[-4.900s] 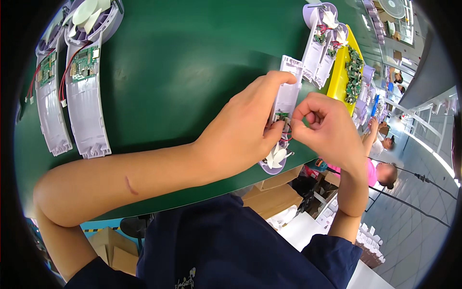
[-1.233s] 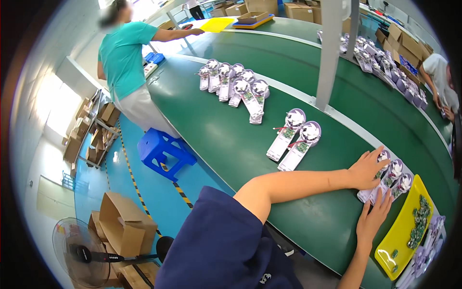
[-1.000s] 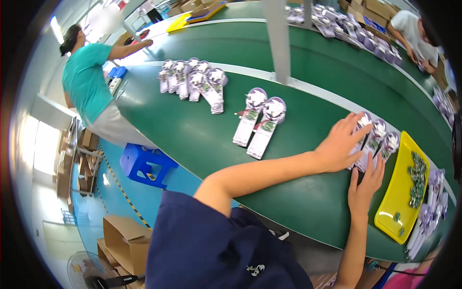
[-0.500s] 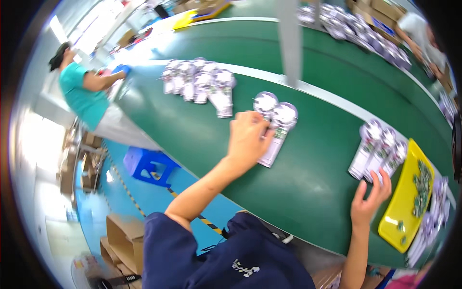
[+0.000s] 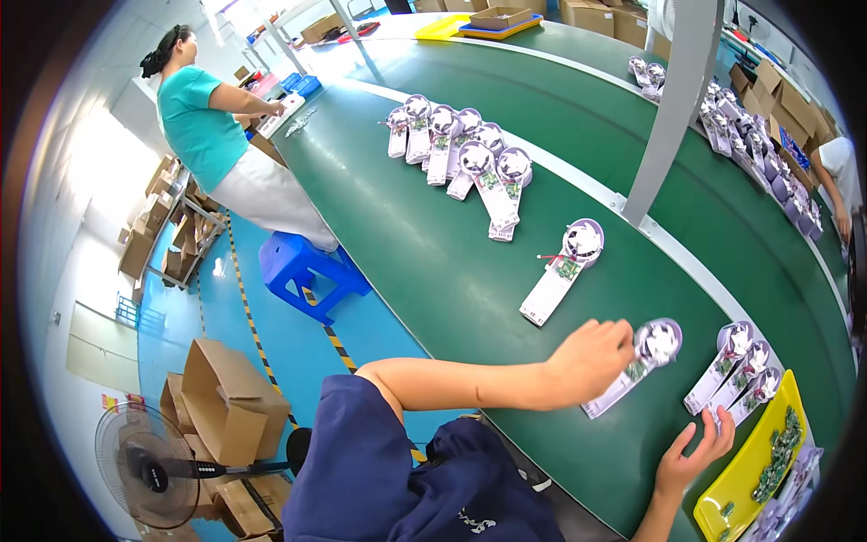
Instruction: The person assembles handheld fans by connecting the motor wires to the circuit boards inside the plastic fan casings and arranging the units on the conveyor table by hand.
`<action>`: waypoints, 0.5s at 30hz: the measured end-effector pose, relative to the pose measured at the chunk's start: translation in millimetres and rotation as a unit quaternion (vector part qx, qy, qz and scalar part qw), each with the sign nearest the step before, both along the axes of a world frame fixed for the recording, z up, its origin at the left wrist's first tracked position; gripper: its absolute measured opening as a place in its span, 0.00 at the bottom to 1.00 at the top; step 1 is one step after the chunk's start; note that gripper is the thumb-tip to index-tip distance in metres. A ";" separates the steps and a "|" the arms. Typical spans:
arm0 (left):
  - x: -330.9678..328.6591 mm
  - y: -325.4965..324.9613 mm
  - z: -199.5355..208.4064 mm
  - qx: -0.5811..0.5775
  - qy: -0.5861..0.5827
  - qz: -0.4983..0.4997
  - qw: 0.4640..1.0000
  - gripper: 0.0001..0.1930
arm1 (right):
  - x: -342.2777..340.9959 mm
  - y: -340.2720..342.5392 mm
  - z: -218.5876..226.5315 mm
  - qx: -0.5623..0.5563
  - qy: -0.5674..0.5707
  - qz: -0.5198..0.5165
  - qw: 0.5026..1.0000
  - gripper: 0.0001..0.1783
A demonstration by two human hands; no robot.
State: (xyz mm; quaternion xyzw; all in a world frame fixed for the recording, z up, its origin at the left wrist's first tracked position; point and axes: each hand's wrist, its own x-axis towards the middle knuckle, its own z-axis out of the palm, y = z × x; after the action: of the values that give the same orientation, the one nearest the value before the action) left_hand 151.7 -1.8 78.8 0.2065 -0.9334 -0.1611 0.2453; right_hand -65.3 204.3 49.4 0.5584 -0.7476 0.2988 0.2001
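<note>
My left hand (image 5: pixel 587 366) is closed, its fingertips pinching a pale lilac handheld-fan housing (image 5: pixel 659 341) near its neck. That housing lies tilted on the green table, its round head showing white blades; the fingers hide part of its handle. Farther left lies a single fan housing (image 5: pixel 551 294) with a small green circuit board and a red wire. My right hand (image 5: pixel 688 459) has its fingers apart, the tips at the lower ends of three fan housings (image 5: pixel 733 388) lying side by side. Beside them stands a yellow tray (image 5: pixel 733 488) with several green circuit boards (image 5: pixel 778 465).
Several fan housings (image 5: pixel 442 144) lie bunched at the far left of the green table (image 5: pixel 433 298). A metal post (image 5: pixel 675 117) rises beyond. A blue stool (image 5: pixel 302 271), a floor fan (image 5: pixel 149 465) and cardboard boxes (image 5: pixel 230 397) stand left. Two people are at other spots.
My left hand has moved right, nearer my right hand. Two fan housings lay together before; now one lies alone and one is under my left hand. The view has turned.
</note>
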 end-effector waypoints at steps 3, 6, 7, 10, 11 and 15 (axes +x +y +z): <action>-9.1 17.2 0.4 0.054 -0.015 -0.064 0.996 0.07 | 2.3 7.0 3.4 0.002 0.023 -0.006 1.000 0.15; -17.3 19.3 5.3 0.042 -0.086 -0.132 0.987 0.09 | 8.1 9.5 12.9 -0.008 0.044 -0.014 0.999 0.15; -7.4 13.3 7.2 0.054 -0.062 -0.118 0.990 0.07 | 17.1 -6.6 13.9 -0.009 0.031 -0.002 0.999 0.17; 0.0 -6.1 15.3 0.089 -0.024 -0.116 0.989 0.05 | 38.3 -31.7 32.3 -0.046 -0.108 0.081 0.990 0.16; -4.9 -7.0 18.5 0.105 -0.014 -0.125 0.986 0.06 | 42.7 -33.6 50.7 -0.067 -0.222 0.121 0.965 0.16; -26.5 -4.2 17.3 0.089 0.051 -0.210 0.972 0.08 | 57.1 -14.3 138.9 -0.162 -0.393 0.310 0.850 0.21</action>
State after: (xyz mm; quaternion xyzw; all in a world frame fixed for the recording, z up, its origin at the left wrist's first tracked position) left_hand 125.3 -6.0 96.2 0.0185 -0.9240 -0.3018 0.2339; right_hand -8.2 190.0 188.3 0.5564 -0.4930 0.6569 -0.1260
